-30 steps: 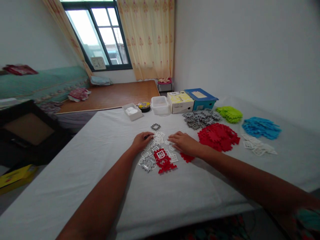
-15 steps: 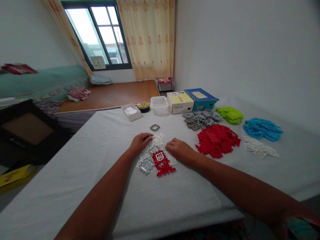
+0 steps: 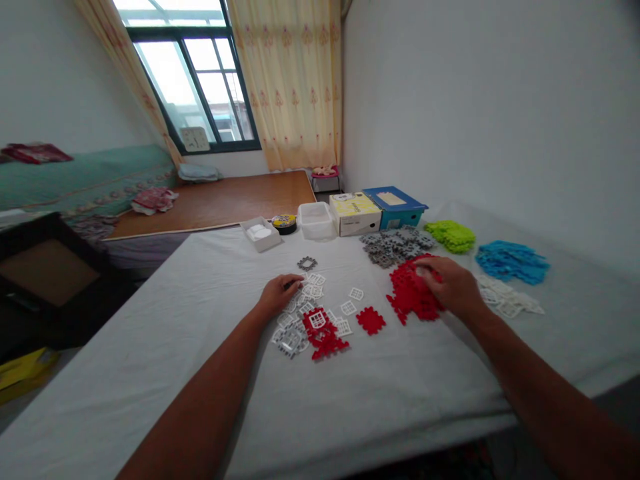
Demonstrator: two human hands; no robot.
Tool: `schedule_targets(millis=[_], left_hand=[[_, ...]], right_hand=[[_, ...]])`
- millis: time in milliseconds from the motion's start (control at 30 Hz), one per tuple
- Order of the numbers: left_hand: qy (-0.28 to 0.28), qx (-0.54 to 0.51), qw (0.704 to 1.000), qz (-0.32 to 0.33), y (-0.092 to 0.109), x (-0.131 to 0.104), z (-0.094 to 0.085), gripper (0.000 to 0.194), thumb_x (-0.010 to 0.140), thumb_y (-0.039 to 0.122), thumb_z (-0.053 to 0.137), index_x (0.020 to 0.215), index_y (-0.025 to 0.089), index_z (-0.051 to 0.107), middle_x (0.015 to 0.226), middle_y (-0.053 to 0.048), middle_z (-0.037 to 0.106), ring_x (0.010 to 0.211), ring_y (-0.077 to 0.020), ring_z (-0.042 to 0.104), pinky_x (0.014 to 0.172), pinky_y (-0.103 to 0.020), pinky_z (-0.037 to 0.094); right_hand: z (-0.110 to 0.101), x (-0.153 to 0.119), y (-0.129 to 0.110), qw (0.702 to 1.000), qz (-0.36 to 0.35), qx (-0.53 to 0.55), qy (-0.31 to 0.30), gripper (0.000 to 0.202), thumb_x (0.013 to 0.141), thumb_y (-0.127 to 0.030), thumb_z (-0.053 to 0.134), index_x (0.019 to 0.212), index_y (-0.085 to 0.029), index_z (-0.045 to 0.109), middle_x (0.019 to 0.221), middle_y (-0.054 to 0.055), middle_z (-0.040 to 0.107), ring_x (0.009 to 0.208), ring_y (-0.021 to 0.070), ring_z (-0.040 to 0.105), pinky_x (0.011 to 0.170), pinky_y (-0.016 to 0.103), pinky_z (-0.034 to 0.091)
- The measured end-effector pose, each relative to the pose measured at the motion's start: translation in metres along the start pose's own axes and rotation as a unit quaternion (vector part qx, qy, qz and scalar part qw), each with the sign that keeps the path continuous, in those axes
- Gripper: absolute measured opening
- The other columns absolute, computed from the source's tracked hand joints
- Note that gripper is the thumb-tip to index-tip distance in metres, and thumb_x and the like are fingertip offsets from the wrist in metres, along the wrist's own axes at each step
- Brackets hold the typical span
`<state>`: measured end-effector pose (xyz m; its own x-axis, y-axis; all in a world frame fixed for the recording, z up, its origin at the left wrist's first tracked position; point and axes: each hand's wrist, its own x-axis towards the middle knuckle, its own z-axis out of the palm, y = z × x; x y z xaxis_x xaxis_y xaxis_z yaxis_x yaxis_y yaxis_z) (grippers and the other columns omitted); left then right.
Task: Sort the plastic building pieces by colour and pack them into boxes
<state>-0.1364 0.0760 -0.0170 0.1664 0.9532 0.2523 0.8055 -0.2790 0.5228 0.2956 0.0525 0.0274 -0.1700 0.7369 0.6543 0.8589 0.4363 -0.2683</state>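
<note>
On my head feed, the right grip (image 3: 453,283) is over the red pile (image 3: 406,293), fingertips at its upper pieces — I can't tell whether they pinch one. A single red piece (image 3: 371,321) lies just left of the red pile, apart from it. Farther left of that pile, my left grip (image 3: 277,295) rests beside the white window pieces (image 3: 314,287), fingers curled — whether around anything, I can't tell.
</note>
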Motion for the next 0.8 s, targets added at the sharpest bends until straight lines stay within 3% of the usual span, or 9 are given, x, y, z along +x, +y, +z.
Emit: schedule_targets(millis=[100,200,300,367,433,533,633,733,800], left_hand=[[0.001,0.008,1.000,0.003,-0.002,0.001,0.001,0.037,0.088,0.042,0.048,0.109,0.024,0.072,0.105,-0.005,0.075,0.098,-0.0218,0.067,0.089,-0.033,0.049],[0.003,0.005,1.000,0.011,-0.004,0.002,0.001,0.036,0.088,0.041,0.048,0.108,0.024,0.072,0.107,-0.005,0.074,0.100,-0.0218,0.066,0.091,-0.034,0.049],[0.007,0.007,1.000,0.007,-0.003,0.002,0.001,0.036,0.087,0.040,0.048,0.108,0.024,0.072,0.105,-0.004,0.075,0.098,-0.0216,0.067,0.090,-0.033,0.050],[0.010,0.015,1.000,0.003,-0.001,0.001,0.001,0.035,0.087,0.041,0.048,0.108,0.025,0.072,0.102,-0.004,0.075,0.096,-0.0215,0.067,0.088,-0.033,0.051],[0.015,0.022,1.000,0.003,0.000,0.001,0.001,0.034,0.087,0.040,0.050,0.106,0.025,0.073,0.101,-0.004,0.076,0.095,-0.0216,0.068,0.087,-0.033,0.051],[0.019,0.020,1.000,0.006,0.001,0.000,0.000,0.034,0.086,0.039,0.051,0.105,0.024,0.074,0.103,-0.005,0.075,0.095,-0.0224,0.068,0.087,-0.034,0.051],[0.016,0.016,1.000,0.012,0.001,0.001,0.000,0.034,0.087,0.040,0.051,0.106,0.024,0.073,0.104,-0.005,0.075,0.096,-0.0227,0.067,0.088,-0.034,0.051],[0.003,0.014,1.000,0.008,0.001,0.001,0.000,0.035,0.087,0.040,0.050,0.108,0.023,0.073,0.104,-0.005,0.075,0.096,-0.0224,0.068,0.086,-0.034,0.051],[0.001,0.007,1.000,0.007,0.002,0.000,0.000,0.035,0.087,0.039,0.050,0.109,0.023,0.073,0.104,-0.005,0.075,0.095,-0.0219,0.068,0.086,-0.033,0.051]], right_hand=[[-0.028,-0.024,0.066,0.991,0.106,-0.085,0.015,0.029,0.088,-0.029,0.047,0.102,-0.021,0.071,0.100,0.010,0.073,0.084,0.0235,0.066,0.073,0.036,0.049],[-0.047,-0.046,0.112,0.973,0.169,-0.151,-0.034,0.033,0.089,-0.029,0.045,0.106,-0.020,0.072,0.100,0.016,0.072,0.076,0.0231,0.064,0.062,0.035,0.044],[-0.053,-0.058,0.132,0.965,0.175,-0.182,-0.071,0.030,0.087,-0.026,0.048,0.103,-0.021,0.073,0.097,0.016,0.072,0.077,0.0257,0.063,0.060,0.037,0.042],[-0.051,-0.057,0.130,0.963,0.157,-0.208,-0.065,0.028,0.087,-0.025,0.049,0.101,-0.020,0.073,0.098,0.017,0.071,0.082,0.0284,0.063,0.061,0.038,0.042],[-0.045,-0.048,0.116,0.965,0.126,-0.226,-0.045,0.028,0.088,-0.025,0.049,0.102,-0.019,0.072,0.104,0.018,0.070,0.089,0.0297,0.062,0.066,0.039,0.043],[-0.031,-0.024,0.069,0.984,0.048,-0.167,-0.029,0.027,0.089,-0.023,0.048,0.104,-0.018,0.070,0.110,0.013,0.069,0.098,0.0279,0.061,0.083,0.042,0.047],[-0.007,-0.001,0.000,0.991,-0.091,-0.028,-0.099,0.027,0.090,-0.021,0.050,0.109,-0.017,0.068,0.113,0.011,0.069,0.107,0.0245,0.058,0.097,0.043,0.044],[0.024,0.011,-0.068,0.955,-0.210,0.056,-0.203,0.030,0.091,-0.020,0.052,0.118,-0.018,0.064,0.123,0.011,0.064,0.114,0.0231,0.054,0.099,0.043,0.043],[0.046,0.011,-0.102,0.930,-0.252,0.056,-0.262,0.033,0.091,-0.021,0.055,0.123,-0.019,0.061,0.131,0.013,0.060,0.119,0.0243,0.051,0.098,0.043,0.044]])
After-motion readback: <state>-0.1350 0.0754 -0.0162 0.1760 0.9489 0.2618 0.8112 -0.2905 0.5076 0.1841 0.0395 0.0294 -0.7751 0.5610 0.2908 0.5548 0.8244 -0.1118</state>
